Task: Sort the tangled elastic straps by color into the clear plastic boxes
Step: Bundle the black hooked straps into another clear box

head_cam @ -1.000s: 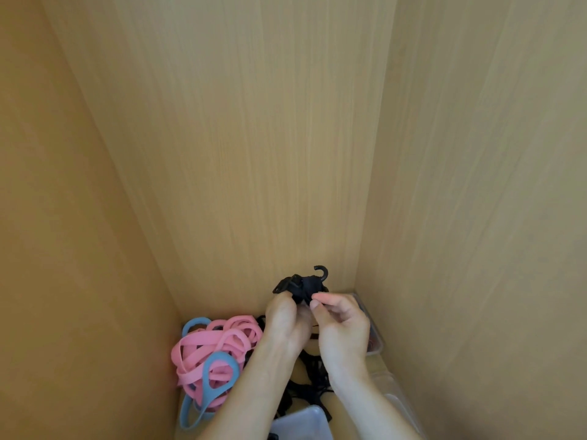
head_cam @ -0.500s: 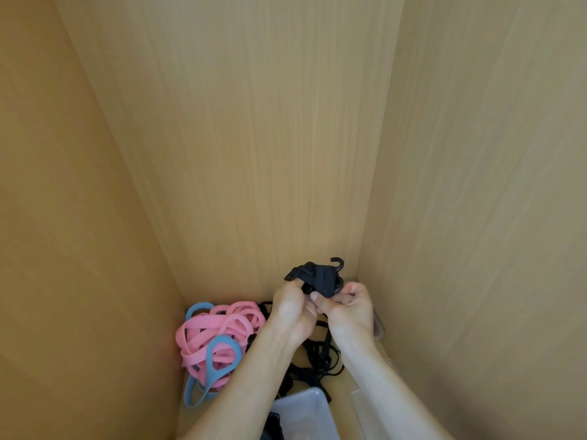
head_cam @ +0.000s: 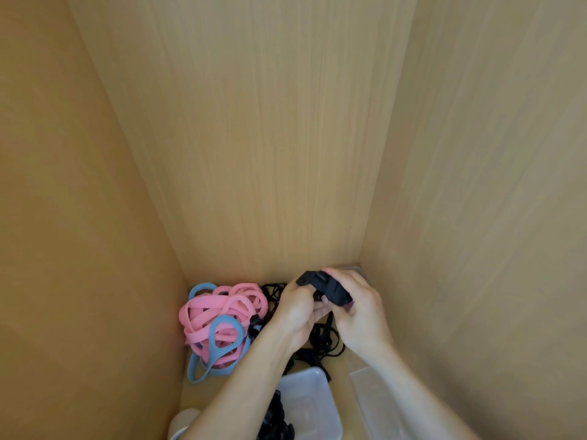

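Observation:
Both hands hold a bundled black strap (head_cam: 327, 289) above the shelf floor. My left hand (head_cam: 297, 309) pinches its left end, and my right hand (head_cam: 360, 309) wraps around its right side. Under them lies a tangle of thin black straps (head_cam: 320, 342). To the left sits a heap of pink straps (head_cam: 222, 308) mixed with blue straps (head_cam: 222, 341). A clear plastic box (head_cam: 313, 398) at the bottom holds some black straps (head_cam: 276, 420). A second clear box (head_cam: 370, 395) lies to its right, partly behind my right forearm.
Wooden walls enclose the space on the left, back and right. A clear box corner (head_cam: 359, 269) shows at the back right behind my right hand. A pale rounded object (head_cam: 184, 420) sits at the bottom left.
The hands have lowered with the black bundle. My right hand has closed over it, hiding the hook that stuck up before.

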`<state>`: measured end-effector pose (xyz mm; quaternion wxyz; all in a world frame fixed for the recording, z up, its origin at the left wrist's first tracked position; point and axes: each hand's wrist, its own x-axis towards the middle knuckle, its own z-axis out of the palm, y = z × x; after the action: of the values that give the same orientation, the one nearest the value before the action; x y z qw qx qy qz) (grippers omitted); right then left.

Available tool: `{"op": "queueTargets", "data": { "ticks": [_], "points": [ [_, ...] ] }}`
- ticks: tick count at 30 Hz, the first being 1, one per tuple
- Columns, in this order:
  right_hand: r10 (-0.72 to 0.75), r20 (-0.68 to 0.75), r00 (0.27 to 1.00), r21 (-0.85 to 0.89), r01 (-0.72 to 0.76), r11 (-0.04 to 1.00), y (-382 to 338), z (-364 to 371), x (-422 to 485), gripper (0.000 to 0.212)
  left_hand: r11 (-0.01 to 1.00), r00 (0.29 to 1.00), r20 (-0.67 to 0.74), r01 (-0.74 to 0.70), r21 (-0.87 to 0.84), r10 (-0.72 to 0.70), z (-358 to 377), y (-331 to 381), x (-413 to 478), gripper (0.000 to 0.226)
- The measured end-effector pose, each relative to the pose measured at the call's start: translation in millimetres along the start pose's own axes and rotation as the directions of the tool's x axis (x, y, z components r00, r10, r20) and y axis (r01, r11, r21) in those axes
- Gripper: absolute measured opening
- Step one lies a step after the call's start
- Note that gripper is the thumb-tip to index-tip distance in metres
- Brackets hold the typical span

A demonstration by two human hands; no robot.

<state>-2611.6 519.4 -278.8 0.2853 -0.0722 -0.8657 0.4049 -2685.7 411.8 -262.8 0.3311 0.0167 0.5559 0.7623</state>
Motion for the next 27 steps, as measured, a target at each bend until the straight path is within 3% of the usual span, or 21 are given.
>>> {"op": "queueTargets", "data": {
  "ticks": [6,12,16,20,24,27],
  "points": [
    [0.140,0.066,0.988,0.062,-0.144,0.988,7,8,-12,0.061,1.000,0.999,0.040,0.027,0.007,-0.027,-27,-15,-12,0.028],
    [0.224,0.101,0.969,0.098,-0.234,0.967,10,20,-35,0.048,0.963,0.990,0.108,-0.115,0.245,0.091,-49,-33,-38,0.062],
    [0.280,0.143,0.949,0.097,-0.295,0.951,8,33,-57,0.054,0.908,0.982,0.077,-0.188,0.373,0.172,-61,-49,-46,0.058],
    [0.272,0.285,0.919,0.038,-0.295,0.955,6,38,-84,0.044,0.915,0.995,0.086,-0.084,0.395,0.054,-83,-59,-56,0.053],
    [0.261,0.473,0.842,0.024,-0.309,0.951,3,30,-105,0.039,0.935,0.998,0.046,0.028,0.352,-0.047,-98,-75,-65,0.052],
    [0.260,0.491,0.832,-0.053,-0.270,0.961,4,23,-118,0.034,0.951,0.990,0.079,0.087,0.297,-0.116,-101,-79,-72,0.047]
  ]
}}
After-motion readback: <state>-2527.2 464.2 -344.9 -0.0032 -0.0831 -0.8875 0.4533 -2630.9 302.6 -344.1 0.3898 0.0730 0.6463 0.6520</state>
